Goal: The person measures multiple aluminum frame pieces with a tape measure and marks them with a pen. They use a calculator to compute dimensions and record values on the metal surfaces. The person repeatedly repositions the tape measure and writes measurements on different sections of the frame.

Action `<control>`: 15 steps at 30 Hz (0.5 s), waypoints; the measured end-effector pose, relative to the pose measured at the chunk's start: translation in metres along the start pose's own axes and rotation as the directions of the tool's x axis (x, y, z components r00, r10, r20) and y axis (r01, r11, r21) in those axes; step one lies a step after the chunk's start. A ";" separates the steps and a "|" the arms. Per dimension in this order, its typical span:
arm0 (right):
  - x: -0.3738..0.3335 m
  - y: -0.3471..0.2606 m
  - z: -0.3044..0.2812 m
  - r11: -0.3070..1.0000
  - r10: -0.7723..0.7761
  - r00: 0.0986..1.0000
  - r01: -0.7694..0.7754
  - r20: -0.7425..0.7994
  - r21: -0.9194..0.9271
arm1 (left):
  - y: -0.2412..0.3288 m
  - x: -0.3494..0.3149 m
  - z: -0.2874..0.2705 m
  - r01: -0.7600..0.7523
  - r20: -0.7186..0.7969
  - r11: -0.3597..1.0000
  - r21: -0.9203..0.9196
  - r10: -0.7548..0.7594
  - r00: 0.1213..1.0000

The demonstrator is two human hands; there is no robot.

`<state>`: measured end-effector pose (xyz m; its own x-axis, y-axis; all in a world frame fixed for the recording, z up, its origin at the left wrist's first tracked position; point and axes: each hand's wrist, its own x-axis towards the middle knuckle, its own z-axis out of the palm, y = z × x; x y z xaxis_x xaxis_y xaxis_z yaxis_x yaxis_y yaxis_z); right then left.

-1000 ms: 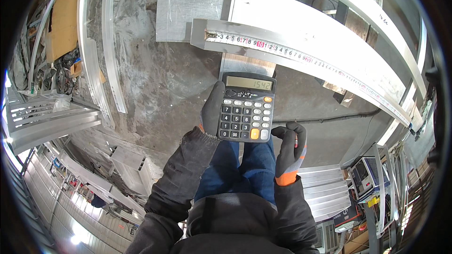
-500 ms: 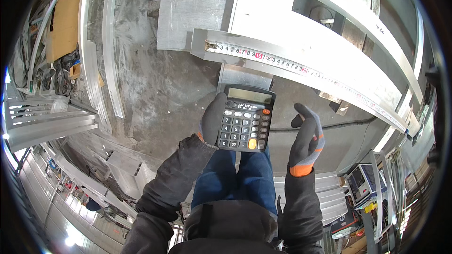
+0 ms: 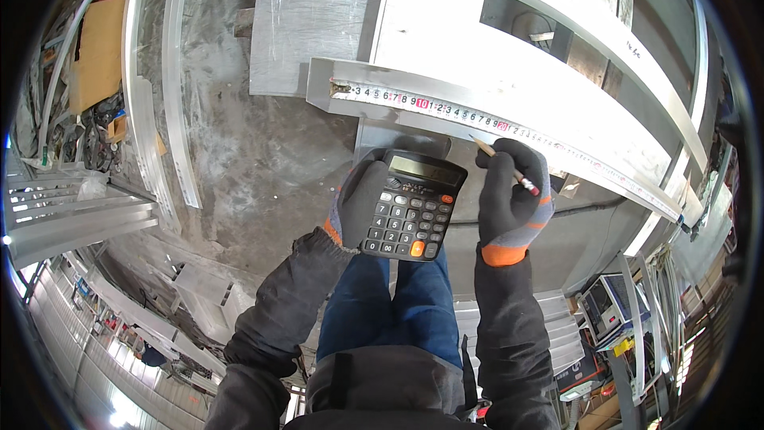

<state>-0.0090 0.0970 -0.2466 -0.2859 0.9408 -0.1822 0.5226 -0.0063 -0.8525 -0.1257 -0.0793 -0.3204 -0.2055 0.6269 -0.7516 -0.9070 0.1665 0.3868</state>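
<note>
Workshop floor (grey, scuffed) spreads beneath the calculator and metal beams.

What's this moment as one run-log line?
left gloved hand: holding desktop calculator | right gloved hand: holding pencil, clear of calculator | tape-measure blade: along silver metal channel

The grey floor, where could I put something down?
Mostly bare floor lies between the long metal strip on the left, the flat plate above and the left hand. It's crowded around the brown board, far left.
</note>
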 end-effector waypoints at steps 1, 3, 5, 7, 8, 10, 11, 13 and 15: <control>-0.001 0.001 0.000 0.998 -0.048 0.999 0.047 0.005 0.053 | -0.001 0.000 0.000 0.013 -0.075 0.997 0.075 -0.008 0.997; -0.001 0.005 0.004 0.983 -0.183 0.983 0.183 0.028 0.004 | -0.001 -0.003 0.001 -0.029 -0.028 0.999 0.029 0.030 0.999; 0.000 0.009 0.007 0.965 -0.254 0.967 0.255 0.021 -0.058 | 0.000 -0.003 0.002 0.007 -0.035 1.000 -0.007 -0.007 0.999; 0.000 0.010 0.008 0.960 -0.260 0.965 0.262 0.036 -0.100 | 0.001 -0.003 0.003 -0.008 -0.041 1.000 0.009 0.009 0.999; -0.001 0.011 0.009 0.956 -0.270 0.962 0.273 0.038 -0.108 | 0.001 -0.003 0.004 -0.013 -0.055 1.000 0.022 0.014 0.998; -0.001 0.011 0.008 0.947 -0.292 0.955 0.295 0.044 -0.123 | 0.002 -0.002 0.004 -0.019 -0.021 1.000 0.018 0.019 1.000; -0.001 0.011 0.008 0.949 -0.290 0.956 0.293 0.046 -0.119 | 0.003 -0.002 0.004 -0.027 -0.037 0.999 0.032 0.028 0.999; -0.001 0.011 0.008 0.952 -0.281 0.958 0.285 0.051 -0.112 | 0.002 -0.002 0.004 -0.029 -0.038 0.999 0.034 0.031 0.999; 0.000 0.011 0.007 0.951 -0.281 0.958 0.286 0.060 -0.114 | 0.002 -0.003 0.004 -0.025 -0.007 1.000 0.011 0.025 1.000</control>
<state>-0.0088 0.0942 -0.2595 -0.4691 0.8825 0.0352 0.5068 0.3016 -0.8076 -0.1255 -0.0777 -0.3156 -0.2311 0.6253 -0.7454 -0.8975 0.1586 0.4114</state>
